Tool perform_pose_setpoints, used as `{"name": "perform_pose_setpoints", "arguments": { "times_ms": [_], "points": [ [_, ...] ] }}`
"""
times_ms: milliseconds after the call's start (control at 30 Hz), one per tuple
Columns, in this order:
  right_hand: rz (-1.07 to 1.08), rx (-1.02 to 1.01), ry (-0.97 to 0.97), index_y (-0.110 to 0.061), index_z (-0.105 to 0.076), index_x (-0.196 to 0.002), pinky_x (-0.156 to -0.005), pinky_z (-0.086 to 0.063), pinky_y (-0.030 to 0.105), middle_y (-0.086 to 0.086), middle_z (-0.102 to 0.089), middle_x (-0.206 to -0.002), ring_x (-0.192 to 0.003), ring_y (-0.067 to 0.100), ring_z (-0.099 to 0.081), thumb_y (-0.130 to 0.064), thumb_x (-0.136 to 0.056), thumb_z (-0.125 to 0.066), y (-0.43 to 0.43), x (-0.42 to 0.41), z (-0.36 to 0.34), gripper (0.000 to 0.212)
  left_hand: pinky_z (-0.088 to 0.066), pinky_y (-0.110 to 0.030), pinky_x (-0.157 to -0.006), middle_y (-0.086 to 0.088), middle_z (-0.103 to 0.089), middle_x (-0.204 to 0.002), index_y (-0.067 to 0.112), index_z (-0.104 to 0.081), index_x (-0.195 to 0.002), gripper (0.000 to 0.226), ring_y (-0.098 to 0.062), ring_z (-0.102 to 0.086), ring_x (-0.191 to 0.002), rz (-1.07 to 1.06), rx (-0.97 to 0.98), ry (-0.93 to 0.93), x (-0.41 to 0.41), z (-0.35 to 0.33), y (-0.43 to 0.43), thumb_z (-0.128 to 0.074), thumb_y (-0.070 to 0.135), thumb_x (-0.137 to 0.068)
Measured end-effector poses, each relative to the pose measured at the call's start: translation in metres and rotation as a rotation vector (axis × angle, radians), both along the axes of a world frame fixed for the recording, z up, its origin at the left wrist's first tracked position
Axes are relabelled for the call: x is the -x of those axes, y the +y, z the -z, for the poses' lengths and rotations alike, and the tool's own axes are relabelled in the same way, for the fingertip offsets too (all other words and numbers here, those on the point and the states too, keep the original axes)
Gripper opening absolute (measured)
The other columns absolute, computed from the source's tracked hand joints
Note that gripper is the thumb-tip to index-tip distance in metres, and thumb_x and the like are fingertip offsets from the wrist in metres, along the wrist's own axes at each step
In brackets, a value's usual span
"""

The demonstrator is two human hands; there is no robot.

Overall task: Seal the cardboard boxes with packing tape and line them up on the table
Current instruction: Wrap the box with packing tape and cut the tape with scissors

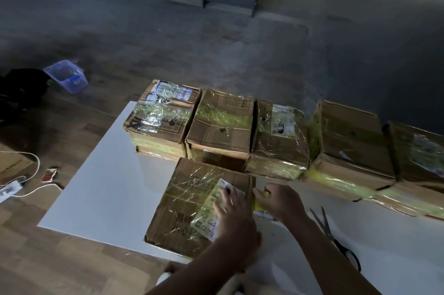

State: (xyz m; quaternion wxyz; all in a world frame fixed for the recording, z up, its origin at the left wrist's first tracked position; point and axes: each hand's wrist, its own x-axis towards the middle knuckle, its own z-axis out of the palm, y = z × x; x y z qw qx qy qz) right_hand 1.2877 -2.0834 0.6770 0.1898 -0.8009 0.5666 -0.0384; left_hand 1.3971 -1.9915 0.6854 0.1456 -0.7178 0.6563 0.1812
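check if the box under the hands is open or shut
Shut: the box top lies flat under shiny tape, left hand pressing it, right hand gripping the tape roll.

On tabletop point(101, 174), far edge: row of five boxes point(278, 131). Just in front, left part: single box point(189, 201). Tape roll point(259, 204) at its right side; scissors point(336, 237) further right.

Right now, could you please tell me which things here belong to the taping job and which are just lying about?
Job: near box, row of taped boxes, tape roll in the right hand, scissors, table.
Lying about: purple bin, white cable.
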Motion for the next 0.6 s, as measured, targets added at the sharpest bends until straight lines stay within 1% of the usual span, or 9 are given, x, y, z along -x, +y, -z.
{"name": "perform_pose_setpoints", "arguments": {
  "times_ms": [67, 100, 167, 233, 367, 400, 467, 500, 600],
  "points": [
    [-0.024, -0.007, -0.041, -0.019, -0.043, -0.06, -0.054, -0.029, 0.028, -0.004, -0.041, -0.053, -0.058, 0.017, -0.047, -0.05, -0.091, -0.053, -0.001, 0.004, 0.002, 0.045, -0.009, -0.069, -0.108, -0.036, 0.017, -0.146, -0.011, 0.011, -0.142, 0.08, -0.057, 0.01, -0.138, -0.081, 0.062, 0.032, 0.006, 0.008, 0.003, -0.036, 0.039, -0.099],
    [-0.028, -0.025, -0.092, -0.018, -0.046, -0.062, -0.054, -0.031, 0.028, -0.003, -0.042, -0.053, -0.057, 0.017, -0.048, -0.049, -0.092, -0.053, -0.002, 0.008, 0.004, 0.044, -0.018, -0.072, -0.104, -0.04, 0.004, -0.146, -0.013, -0.004, -0.143, 0.067, -0.06, -0.006, -0.136, -0.104, 0.134, 0.072, 0.007, 0.015, 0.004, -0.032, 0.028, -0.098],
    [-0.023, -0.045, -0.202, -0.015, -0.048, -0.062, -0.053, -0.034, 0.029, -0.001, -0.044, -0.052, -0.053, 0.018, -0.048, -0.047, -0.092, -0.054, -0.002, 0.018, 0.008, 0.044, -0.037, -0.07, -0.092, -0.04, -0.029, -0.138, -0.012, -0.038, -0.134, 0.058, -0.059, -0.039, -0.125, -0.081, 0.097, 0.071, 0.006, 0.029, 0.007, -0.035, 0.017, -0.084],
    [-0.012, -0.011, -0.219, -0.013, -0.046, -0.059, -0.052, -0.036, 0.031, 0.002, -0.044, -0.051, -0.052, 0.021, -0.049, -0.045, -0.091, -0.057, -0.002, 0.023, 0.012, 0.046, -0.038, -0.067, -0.093, -0.038, -0.038, -0.137, -0.01, -0.035, -0.132, 0.063, -0.055, -0.042, -0.125, -0.113, 0.077, 0.094, 0.009, 0.029, 0.009, -0.042, 0.018, -0.077],
    [0.003, 0.035, -0.198, -0.015, -0.046, -0.058, -0.053, -0.034, 0.03, 0.0, -0.043, -0.05, -0.054, 0.023, -0.051, -0.044, -0.092, -0.056, -0.002, 0.022, 0.018, 0.046, -0.011, -0.067, -0.109, -0.034, 0.016, -0.144, -0.005, 0.013, -0.138, 0.067, -0.052, 0.005, -0.139, -0.134, 0.154, 0.139, 0.009, 0.019, 0.009, -0.035, 0.014, -0.095],
    [0.001, 0.035, -0.15, -0.015, -0.049, -0.059, -0.055, -0.034, 0.028, 0.001, -0.049, -0.053, -0.058, 0.024, -0.055, -0.047, -0.092, -0.053, -0.001, 0.024, 0.02, 0.046, -0.016, -0.068, -0.107, -0.038, 0.008, -0.145, -0.003, 0.01, -0.142, 0.077, -0.054, -0.002, -0.139, -0.14, 0.206, 0.13, 0.007, 0.02, 0.009, -0.046, 0.017, -0.092],
    [-0.012, 0.02, -0.028, -0.013, -0.062, -0.072, -0.061, -0.041, 0.029, 0.005, -0.066, -0.071, -0.073, 0.026, -0.064, -0.051, -0.092, -0.05, 0.002, 0.028, 0.025, 0.044, -0.038, -0.07, -0.09, -0.044, -0.036, -0.135, 0.003, -0.025, -0.145, 0.097, -0.06, -0.038, -0.125, -0.101, 0.167, 0.137, 0.008, 0.017, 0.01, -0.077, 0.021, -0.065],
    [-0.02, -0.002, -0.009, -0.014, -0.067, -0.082, -0.066, -0.044, 0.03, 0.007, -0.07, -0.081, -0.08, 0.026, -0.066, -0.05, -0.092, -0.051, 0.004, 0.029, 0.028, 0.041, -0.044, -0.069, -0.081, -0.043, -0.048, -0.125, 0.01, -0.037, -0.14, 0.1, -0.06, -0.048, -0.115, -0.066, 0.161, 0.114, 0.007, 0.021, 0.011, -0.084, 0.02, -0.052],
    [0.009, -0.042, -0.071, -0.018, -0.071, -0.1, -0.07, -0.045, 0.03, 0.009, -0.072, -0.092, -0.09, 0.027, -0.067, -0.045, -0.099, -0.041, 0.008, 0.021, 0.032, 0.04, -0.045, -0.07, -0.074, -0.043, -0.054, -0.117, 0.021, -0.041, -0.136, 0.097, -0.061, -0.053, -0.107, -0.02, 0.199, 0.114, 0.004, 0.024, 0.003, -0.087, 0.019, -0.051]
  ]
}}
